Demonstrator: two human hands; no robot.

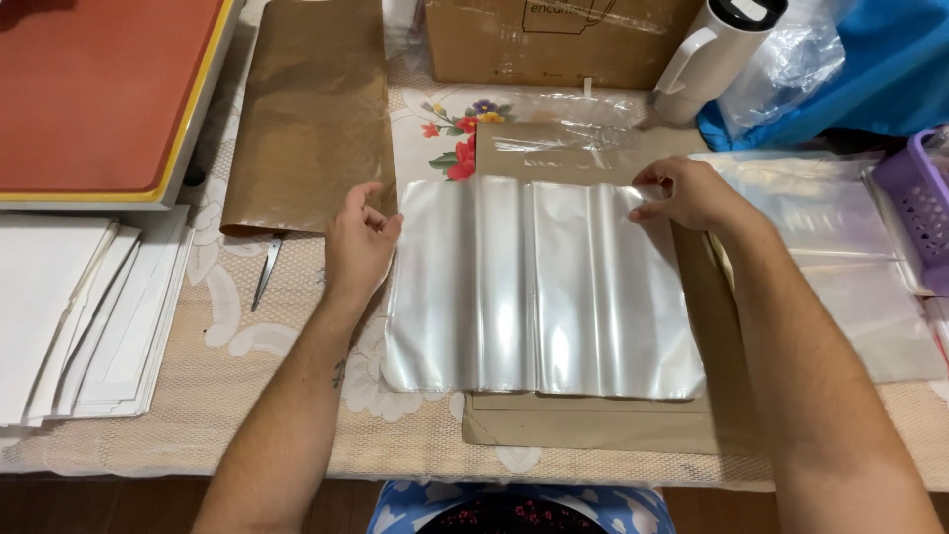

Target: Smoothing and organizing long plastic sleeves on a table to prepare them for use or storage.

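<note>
A clear shiny plastic bag (539, 287) lies flat in the middle of the tabletop (287, 396), close to the near edge. It rests on a flat brown paper envelope (593, 420), which sticks out under it on the near side and the far side.

The left hand (358, 242) is at the top left corner of the plastic bag. Its fingers are curled in and the thumb touches the bag's edge, but I cannot tell if it really grips the bag. The right hand (692, 193) is at the top right corner. Its fingers are bent and pinch the top edge of the bag.

Just left of the left hand lie small scissors (266, 272), under the edge of a brown sheet (311, 109). A stack of white paper (79, 311) sits at the left edge of the tabletop. More clear bags (840, 247) lie at the right side, next to a purple basket (919, 203). At the far edge stand a cardboard box (554, 40) and a white cup with a handle (717, 49).
</note>
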